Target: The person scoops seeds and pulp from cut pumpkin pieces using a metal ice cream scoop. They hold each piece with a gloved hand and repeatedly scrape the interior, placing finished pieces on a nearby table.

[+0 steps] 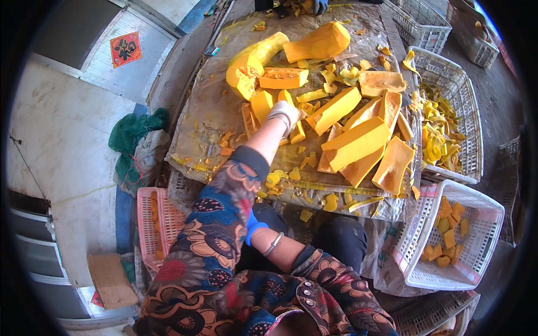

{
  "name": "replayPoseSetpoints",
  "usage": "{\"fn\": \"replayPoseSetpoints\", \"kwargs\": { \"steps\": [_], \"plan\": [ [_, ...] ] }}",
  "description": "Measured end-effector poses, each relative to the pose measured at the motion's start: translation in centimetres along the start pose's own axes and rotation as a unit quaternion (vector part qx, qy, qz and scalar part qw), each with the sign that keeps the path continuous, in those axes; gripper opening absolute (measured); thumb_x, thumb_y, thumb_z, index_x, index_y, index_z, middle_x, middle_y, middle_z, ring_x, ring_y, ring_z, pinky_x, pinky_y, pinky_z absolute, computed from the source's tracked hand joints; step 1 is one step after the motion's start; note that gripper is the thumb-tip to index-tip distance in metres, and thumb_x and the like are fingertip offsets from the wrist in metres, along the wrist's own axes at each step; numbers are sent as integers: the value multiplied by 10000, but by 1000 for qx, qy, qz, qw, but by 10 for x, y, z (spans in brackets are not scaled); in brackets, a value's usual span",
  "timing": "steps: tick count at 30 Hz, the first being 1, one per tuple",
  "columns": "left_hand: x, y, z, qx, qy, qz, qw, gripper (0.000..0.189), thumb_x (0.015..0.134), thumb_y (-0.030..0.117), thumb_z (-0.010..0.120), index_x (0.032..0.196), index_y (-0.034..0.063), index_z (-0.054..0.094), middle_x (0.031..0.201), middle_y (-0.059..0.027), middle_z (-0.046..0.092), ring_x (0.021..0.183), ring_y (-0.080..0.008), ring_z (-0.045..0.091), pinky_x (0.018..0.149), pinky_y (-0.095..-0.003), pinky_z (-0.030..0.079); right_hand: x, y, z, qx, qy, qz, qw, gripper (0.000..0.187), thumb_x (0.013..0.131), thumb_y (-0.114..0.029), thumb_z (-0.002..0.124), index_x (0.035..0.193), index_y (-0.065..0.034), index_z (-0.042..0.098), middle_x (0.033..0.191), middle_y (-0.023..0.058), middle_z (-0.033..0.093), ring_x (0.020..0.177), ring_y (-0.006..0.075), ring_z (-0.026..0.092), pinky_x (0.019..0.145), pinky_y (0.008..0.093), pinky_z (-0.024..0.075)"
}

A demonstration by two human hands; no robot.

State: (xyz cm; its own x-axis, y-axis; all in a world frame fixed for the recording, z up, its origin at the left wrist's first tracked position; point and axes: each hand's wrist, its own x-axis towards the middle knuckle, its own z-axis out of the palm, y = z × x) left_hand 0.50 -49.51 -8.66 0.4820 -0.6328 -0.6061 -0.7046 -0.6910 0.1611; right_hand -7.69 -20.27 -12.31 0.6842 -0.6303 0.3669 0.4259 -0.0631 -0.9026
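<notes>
My left hand (286, 115), in a pale glove, reaches over the work table and curls over the middle of a narrow peeled pumpkin piece (298, 133). Its fingertips are partly hidden. Beside it lie a thicker pumpkin block (262, 105) and a hollowed piece (249, 119). A long pumpkin block (335, 111) rests to the right of the hand. My right hand (253, 227) is low, near my lap, below the table edge. Only its blue glove cuff shows; my left sleeve covers the rest.
Peeled pumpkin halves (356, 143) and scraps cover the plastic-sheeted table (197, 126). On the right stand a crate of peelings (473, 126) and a white crate (483, 256) with cubes. A pink crate (145, 210) is at left. Across the table is another person's gloved hand (320, 6).
</notes>
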Motion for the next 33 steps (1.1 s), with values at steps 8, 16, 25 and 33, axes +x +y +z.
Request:
{"fn": "replayPoseSetpoints", "kwargs": {
  "steps": [8, 16, 25, 33],
  "plan": [
    [17, 40, 23, -15, 106, -171, 979, 734, 849, 264, 693, 1452, 11, 360, 1496, -187, 425, 1345, -251, 474, 1124, -373, 363, -11, 8, -18, 30, -98, 52, 993, 442, 964, -250, 553, 1373, -88, 515, 1368, 161, 536, 1252, 300, 513, 1064, 374, 399],
    [-19, -11, -15, -456, 17, -53, 888, 540, 760, 177, 816, 1208, -34, 599, 1130, -184, 667, 1002, -286, 644, 855, -459, 523, 10, -28, -30, 5, -48, 185, 982, 447, 935, -325, 599, 1299, -68, 571, 1275, 189, 606, 1170, 348, 582, 998, 392, 458],
    [-108, -73, -51, -761, -165, 269, 567, 493, 780, 218, 828, 1166, 29, 588, 1004, -104, 675, 849, -239, 678, 741, -372, 584, 46, -74, -56, 0, 28, 391, 920, 354, 871, -342, 640, 918, 6, 686, 859, 278, 676, 859, 425, 678, 747, 489, 537],
    [-141, -106, -53, -756, 22, 296, 583, 453, 830, 164, 786, 1205, 29, 571, 1066, -88, 677, 888, -224, 682, 779, -383, 595, 63, -114, -94, 278, 289, 343, 849, 412, 913, -389, 684, 1006, 5, 606, 716, 110, 640, 447, 174, 556, 382, 302, 437]
  ]
}}
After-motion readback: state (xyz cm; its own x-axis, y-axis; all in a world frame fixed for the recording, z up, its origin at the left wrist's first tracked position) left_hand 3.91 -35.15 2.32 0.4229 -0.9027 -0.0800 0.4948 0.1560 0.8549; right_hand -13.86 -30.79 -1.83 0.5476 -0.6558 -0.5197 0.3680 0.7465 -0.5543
